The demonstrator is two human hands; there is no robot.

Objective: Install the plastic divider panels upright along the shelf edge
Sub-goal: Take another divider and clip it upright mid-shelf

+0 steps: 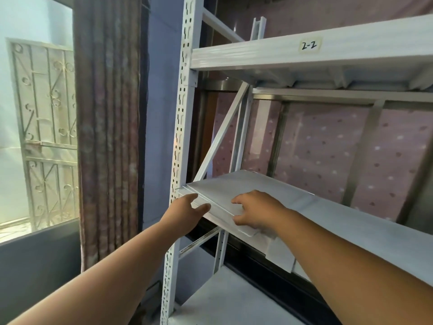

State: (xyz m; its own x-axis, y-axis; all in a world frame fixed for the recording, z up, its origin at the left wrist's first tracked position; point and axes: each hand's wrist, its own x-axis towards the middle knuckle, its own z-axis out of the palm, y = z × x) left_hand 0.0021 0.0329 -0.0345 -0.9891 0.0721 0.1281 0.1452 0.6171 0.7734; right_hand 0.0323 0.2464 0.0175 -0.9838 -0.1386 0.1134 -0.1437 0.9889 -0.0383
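A stack of flat translucent white plastic divider panels (225,195) lies on the left end of the middle shelf (351,221) of a white metal rack. My right hand (255,211) rests on top of the stack near its front corner, fingers curled over the top panel's edge. At the stack's front left edge my left hand (187,211) has its fingers spread, touching the panel edges. Whether either hand has lifted a panel I cannot tell. A panel-like sheet (281,254) hangs down over the shelf's front edge under my right forearm.
The rack's perforated upright post (180,137) stands just left of the stack. An upper shelf labelled "2-2" (308,45) is overhead, with a white channel piece (257,28) on it. A diagonal brace (222,132) crosses behind. A curtain (107,127) and window are at left.
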